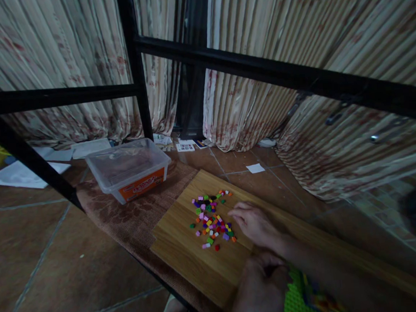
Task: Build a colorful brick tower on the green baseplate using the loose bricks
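A loose pile of small toy building bricks in many colours lies on a wooden board. My right hand reaches in from the right, just beside the pile. Its fingers point towards the bricks, stretched out and slightly bent, with nothing visible in them. Nearer to me, my left hand is closed, thumb and fingers curled together above the edge of a green studded baseplate. What the left fingers hold, if anything, is hidden in shadow. My forearm partly covers a dark-edged, colourful patch by the baseplate.
A clear plastic box with an orange label stands on a brown patterned cloth beyond the board. Black metal bars cross in front of striped curtains. Papers lie on the tiled floor.
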Tool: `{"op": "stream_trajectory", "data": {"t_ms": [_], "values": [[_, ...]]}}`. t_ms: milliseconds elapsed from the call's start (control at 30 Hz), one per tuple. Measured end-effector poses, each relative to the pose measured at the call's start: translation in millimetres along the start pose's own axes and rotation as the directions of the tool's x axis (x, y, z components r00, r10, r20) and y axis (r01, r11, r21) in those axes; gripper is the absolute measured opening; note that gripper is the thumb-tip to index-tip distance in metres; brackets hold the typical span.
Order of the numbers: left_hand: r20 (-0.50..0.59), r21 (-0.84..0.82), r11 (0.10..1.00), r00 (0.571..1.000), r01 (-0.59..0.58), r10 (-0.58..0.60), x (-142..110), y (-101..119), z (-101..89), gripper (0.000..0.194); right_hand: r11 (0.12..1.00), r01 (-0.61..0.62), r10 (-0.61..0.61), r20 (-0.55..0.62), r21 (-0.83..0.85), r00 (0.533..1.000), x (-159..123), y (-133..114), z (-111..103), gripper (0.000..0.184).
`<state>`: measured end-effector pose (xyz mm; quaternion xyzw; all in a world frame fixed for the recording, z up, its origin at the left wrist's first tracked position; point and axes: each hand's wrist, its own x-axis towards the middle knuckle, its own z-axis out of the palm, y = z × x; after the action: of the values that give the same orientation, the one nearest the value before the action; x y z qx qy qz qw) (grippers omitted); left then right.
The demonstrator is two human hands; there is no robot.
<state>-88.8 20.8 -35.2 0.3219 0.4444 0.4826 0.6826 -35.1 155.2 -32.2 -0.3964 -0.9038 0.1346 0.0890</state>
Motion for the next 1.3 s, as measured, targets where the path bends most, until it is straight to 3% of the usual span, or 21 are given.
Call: {"op": "stream_trajectory", "data": {"t_ms": [67, 133, 300, 467, 633, 867, 1100, 1300], "values": [[-0.005, 0.017, 0.999, 0.999, 0.039, -0.039, 0.4, -0.9, -0.1, 0.014, 0.994, -0.112, 0.111, -0.102, -0.002, 0.989, 16.0, 9.7, -4.5, 0.029], [-0.017, 0.033, 0.998, 0.998, 0.055, -0.054, 0.9, -1.8, -0.9, 0.016, 0.985, -0.171, 0.168, -0.131, -0.008, 0.977, 34.9, 19.3, -6.6, 0.031], [-0.039, 0.089, 0.996, 0.999, 0.030, -0.027, -0.3, -0.5, -3.7, 0.016, 0.994, -0.109, 0.109, -0.072, 0.000, 0.991, 61.1, 31.3, -0.6, 0.029], [-0.036, 0.156, 0.987, 0.999, 0.024, -0.019, -3.2, 4.0, -2.8, 0.017, 0.995, -0.103, 0.103, -0.054, 0.003, 0.993, 39.6, 23.9, 3.5, 0.021], [-0.023, 0.214, 0.976, 0.999, 0.028, -0.024, -4.1, 2.6, 1.0, 0.018, 0.996, 0.000, -0.005, 0.054, 0.094, 0.999, 11.3, 4.8, -3.2, 0.015], [-0.033, 0.257, 0.965, 0.999, 0.039, -0.032, -5.9, 4.7, 1.0, 0.019, 0.998, -0.044, 0.049, -0.091, 0.052, 0.995, 41.1, -2.5, -1.3, 0.019], [-0.043, 0.293, 0.953, 0.997, 0.073, -0.063, -9.5, 12.1, -1.3, 0.020, 0.996, 0.014, -0.019, 0.056, 0.088, 0.998, 23.0, -6.3, -2.3, 0.020], [-0.035, 0.302, 0.951, 0.998, 0.063, -0.055, -10.9, 14.9, 1.6, 0.019, 0.990, -0.126, 0.132, -0.107, 0.058, 0.985, 49.5, 21.3, 1.9, 0.022]]}}
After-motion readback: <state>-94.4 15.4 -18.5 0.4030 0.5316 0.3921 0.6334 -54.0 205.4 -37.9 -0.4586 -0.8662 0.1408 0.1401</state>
